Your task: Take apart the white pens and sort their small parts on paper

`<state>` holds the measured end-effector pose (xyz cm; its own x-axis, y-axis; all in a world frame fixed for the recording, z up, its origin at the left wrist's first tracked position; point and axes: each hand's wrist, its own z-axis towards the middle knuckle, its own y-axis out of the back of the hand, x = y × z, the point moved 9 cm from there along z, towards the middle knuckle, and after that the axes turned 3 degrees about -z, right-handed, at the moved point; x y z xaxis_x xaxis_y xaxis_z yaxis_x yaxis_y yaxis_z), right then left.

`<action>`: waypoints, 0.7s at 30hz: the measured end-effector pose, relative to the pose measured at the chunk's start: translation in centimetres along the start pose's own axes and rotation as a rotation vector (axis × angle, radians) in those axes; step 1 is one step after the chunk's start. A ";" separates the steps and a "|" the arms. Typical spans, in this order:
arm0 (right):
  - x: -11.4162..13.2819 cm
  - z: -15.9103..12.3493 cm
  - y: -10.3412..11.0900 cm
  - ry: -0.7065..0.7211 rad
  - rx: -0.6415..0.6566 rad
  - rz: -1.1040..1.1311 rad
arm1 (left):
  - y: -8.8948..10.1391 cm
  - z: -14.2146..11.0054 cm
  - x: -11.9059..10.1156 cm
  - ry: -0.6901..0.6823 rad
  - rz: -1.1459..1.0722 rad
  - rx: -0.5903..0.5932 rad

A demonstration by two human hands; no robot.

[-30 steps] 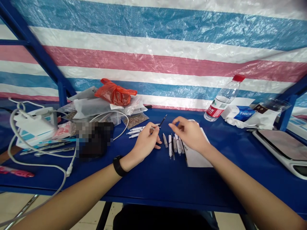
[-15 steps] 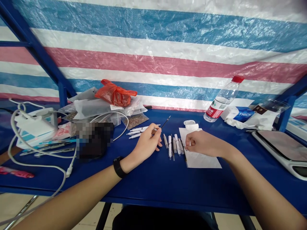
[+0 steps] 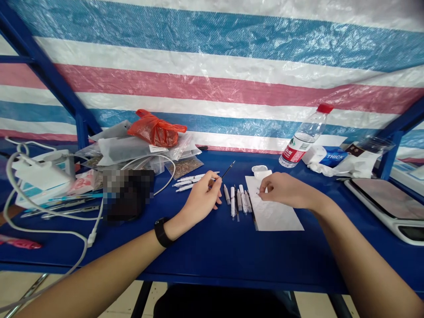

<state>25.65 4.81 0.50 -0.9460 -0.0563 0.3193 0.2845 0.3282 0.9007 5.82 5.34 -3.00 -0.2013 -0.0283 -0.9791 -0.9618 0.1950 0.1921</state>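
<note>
From the head camera, the two hands are apart over a blue work table (image 3: 212, 260). The left hand (image 3: 202, 198), with a black wristband (image 3: 161, 232) on its wrist, pinches a thin dark-tipped rod (image 3: 228, 170) whose tip points away from the person. The right hand (image 3: 285, 191) sits over a white paper sheet (image 3: 274, 214), its fingertips (image 3: 261, 187) drawn together; whether they grip anything is too small to tell. Between the hands, slim white tubes (image 3: 232, 202) lie side by side, just beside the sheet's left edge, and three more tubes (image 3: 194, 181) lie past the left fingers. A small white lid (image 3: 260, 169) sits at the sheet's far edge. Farther off stand a water bottle (image 3: 298, 143) with a red cap and, to the left, a red plastic bag (image 3: 155, 131) atop clear packets (image 3: 126, 149).
</note>
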 end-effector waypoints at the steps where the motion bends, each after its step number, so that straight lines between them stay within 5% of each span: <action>1: -0.4 0.1 0.5 -0.014 -0.025 -0.004 | 0.0 0.0 0.0 -0.003 -0.002 0.001; 8: -1.8 1.0 0.5 0.022 -0.027 0.030 | 0.0 -0.2 -0.3 -0.007 -0.014 0.003; 16: -1.8 0.1 4.0 0.106 -0.395 0.247 | -0.3 -0.2 -0.4 -0.044 0.000 0.032; 18: -0.8 0.3 3.2 0.115 -0.440 0.438 | -0.5 -0.4 -1.1 -0.132 0.034 0.049; 21: 2.4 1.0 0.0 0.194 -0.294 0.777 | -1.1 -1.1 -2.2 -0.264 0.099 0.104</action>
<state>23.24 5.66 0.98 -0.4296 -0.0857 0.8989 0.8960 0.0833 0.4362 7.15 4.14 -0.98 -0.2251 0.2490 -0.9420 -0.9130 0.2837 0.2932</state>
